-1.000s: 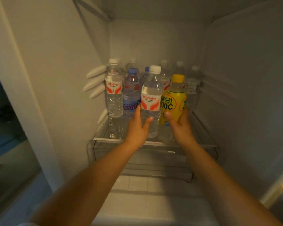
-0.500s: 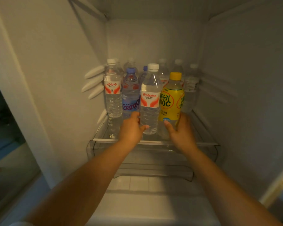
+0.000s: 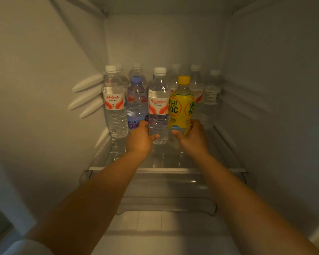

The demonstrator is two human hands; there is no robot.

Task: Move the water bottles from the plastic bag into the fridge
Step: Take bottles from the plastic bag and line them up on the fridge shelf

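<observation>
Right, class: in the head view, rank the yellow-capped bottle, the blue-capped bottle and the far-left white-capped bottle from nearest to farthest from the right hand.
1. Yellow-capped bottle: in the right hand, which grips its base.
2. Blue-capped bottle: further left, beyond the left hand.
3. Far-left white-capped bottle: by the fridge's left wall.

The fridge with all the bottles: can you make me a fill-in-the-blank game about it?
1. The left hand grips the clear Wahaha water bottle that has a ____ cap.
2. The right hand grips the drink bottle whose label and cap are ____.
3. The bottle with the blue cap stands on the ____ side of the Wahaha water bottle.
4. All the bottles stand upright on a glass ____.

Missing words: white; yellow; left; shelf
</observation>
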